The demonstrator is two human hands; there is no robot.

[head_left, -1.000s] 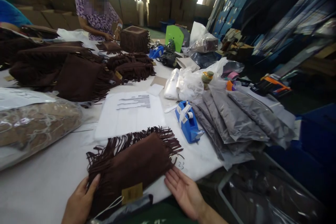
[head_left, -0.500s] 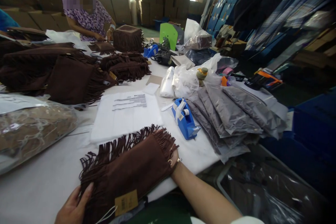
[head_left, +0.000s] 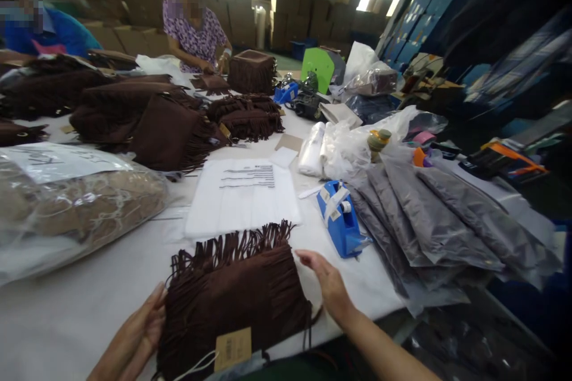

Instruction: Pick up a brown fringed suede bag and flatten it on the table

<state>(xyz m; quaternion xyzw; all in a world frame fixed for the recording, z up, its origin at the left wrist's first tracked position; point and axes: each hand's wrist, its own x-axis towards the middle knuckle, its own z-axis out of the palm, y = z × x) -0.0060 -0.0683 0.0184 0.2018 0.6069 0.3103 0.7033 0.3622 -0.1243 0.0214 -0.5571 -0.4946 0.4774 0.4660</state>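
Note:
A dark brown fringed suede piece (head_left: 235, 294) lies folded on the white table (head_left: 75, 303) right in front of me, with a tan paper tag (head_left: 232, 348) on a white string at its near edge. My left hand (head_left: 143, 324) rests against its left edge, fingers apart. At the piece's right side, my right hand (head_left: 328, 283) hovers with fingers spread and nothing in it. A white printed bag (head_left: 243, 196) lies just beyond the fringe.
A blue tape dispenser (head_left: 339, 220) stands right of the piece, beside a fan of grey plastic bags (head_left: 429, 220). A clear bag of tan material (head_left: 75, 208) lies at left. More brown fringed pieces (head_left: 170, 131) are piled behind. Two people (head_left: 196, 30) work at the far end.
My right hand has come off the fringe's right corner and now hovers beside the piece. The fringe lies folded in more squarely. The view has shifted to the left.

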